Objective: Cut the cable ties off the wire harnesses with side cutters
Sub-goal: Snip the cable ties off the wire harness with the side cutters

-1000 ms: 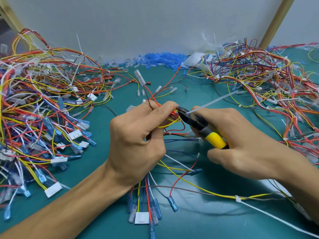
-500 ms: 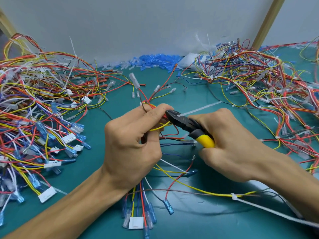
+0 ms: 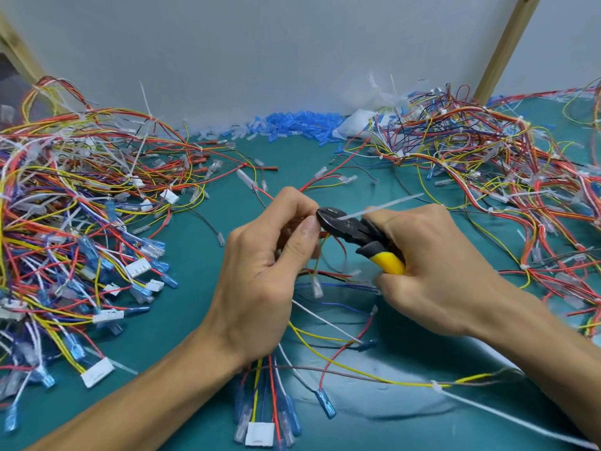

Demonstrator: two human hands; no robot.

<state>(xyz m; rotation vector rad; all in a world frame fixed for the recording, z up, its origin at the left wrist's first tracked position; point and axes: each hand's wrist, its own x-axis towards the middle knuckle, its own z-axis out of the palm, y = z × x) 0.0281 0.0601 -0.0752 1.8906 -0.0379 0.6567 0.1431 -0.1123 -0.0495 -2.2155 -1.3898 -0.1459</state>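
Here the left hand (image 3: 260,275) pinches the wire harness (image 3: 266,375), and the right hand (image 3: 442,271) grips the side cutters (image 3: 349,227). Blades so near could nick wires.

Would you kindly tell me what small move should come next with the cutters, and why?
Probably squeeze the handles to snip. The right hand holds the side cutters with their nose at the base of the white cable tie, whose tail sticks out, while the left hand grips the harness.
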